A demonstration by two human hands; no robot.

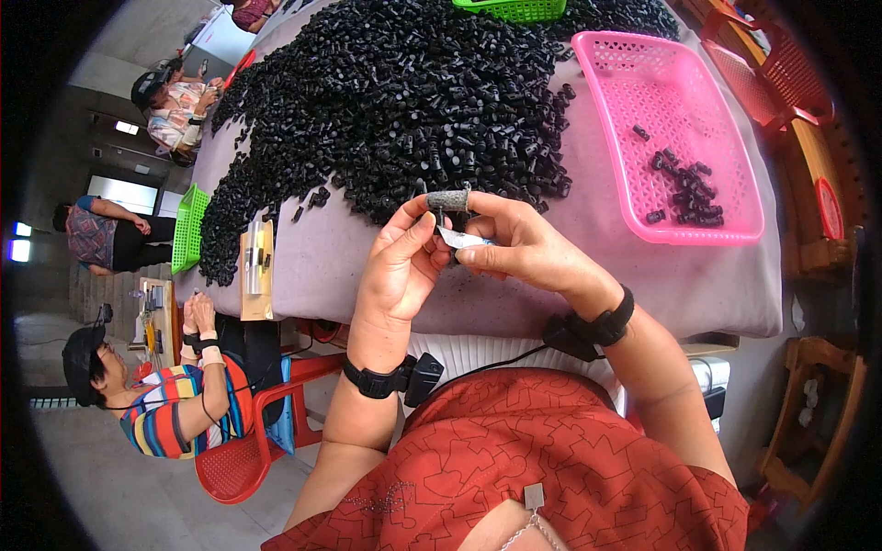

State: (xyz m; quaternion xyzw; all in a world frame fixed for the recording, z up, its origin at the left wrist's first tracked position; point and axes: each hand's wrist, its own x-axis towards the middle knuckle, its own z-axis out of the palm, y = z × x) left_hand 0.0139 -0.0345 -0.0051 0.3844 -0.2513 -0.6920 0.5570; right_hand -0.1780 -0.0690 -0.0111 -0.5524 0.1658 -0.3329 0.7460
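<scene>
My hands meet just in front of a large heap of small black cylindrical parts (441,110). The fingers of my left hand (404,262) are closed around a small dark piece (441,219), mostly hidden between the fingertips. My right hand (528,243) pinches a thin white and blue piece (464,241) between thumb and fingers, close against the dark piece. A speckled grey sleeve-like band (447,199) sits at the tip of my right index finger. What the white piece is, I cannot tell.
A pink basket (634,207) with several black parts stands on the cloth-covered table (312,280) at right. Green baskets (189,230) stand left and at the far end. A wooden board (246,294) lies left. A co-worker in stripes (184,404) sits at left; others are beyond.
</scene>
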